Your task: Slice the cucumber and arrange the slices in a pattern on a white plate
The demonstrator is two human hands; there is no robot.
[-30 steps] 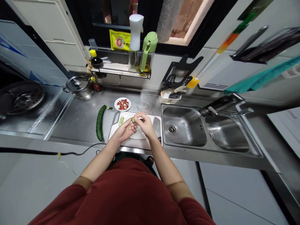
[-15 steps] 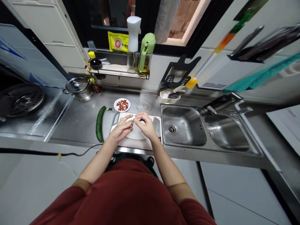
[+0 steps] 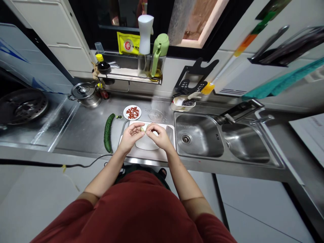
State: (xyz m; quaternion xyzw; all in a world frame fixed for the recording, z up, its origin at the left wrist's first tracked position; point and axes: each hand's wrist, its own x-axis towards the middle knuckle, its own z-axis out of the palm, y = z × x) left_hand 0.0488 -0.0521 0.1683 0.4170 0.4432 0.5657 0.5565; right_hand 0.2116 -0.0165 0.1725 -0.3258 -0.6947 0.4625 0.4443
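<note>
My left hand point(image 3: 130, 137) is raised over the cutting board point(image 3: 122, 139), with a small pale-green piece point(image 3: 142, 129) pinched between thumb and fingertips. It looks like a bit of vegetable, but its exact kind is hard to make out. Close beside it, the fingertips of my right hand point(image 3: 160, 135) are pinched together near the piece; whatever they hold is hidden. Beneath both hands shows a white shape with a rounded edge point(image 3: 146, 145), partly covered. A whole cucumber point(image 3: 107, 132) lies left of the board, with small cut green ends point(image 3: 118, 116) near its top.
Behind the board stands a white plate point(image 3: 139, 117) of chopped red pieces, next to a clear dish point(image 3: 155, 115). A double sink point(image 3: 199, 148) with a faucet point(image 3: 239, 113) is on the right. A lidded pot point(image 3: 87, 96) stands back left, below a bottle shelf point(image 3: 129, 77).
My left hand has turned from palm-up to a raised pinch, and the green piece shows more clearly at its fingertips. My right hand remains close by, fingertips still together.
</note>
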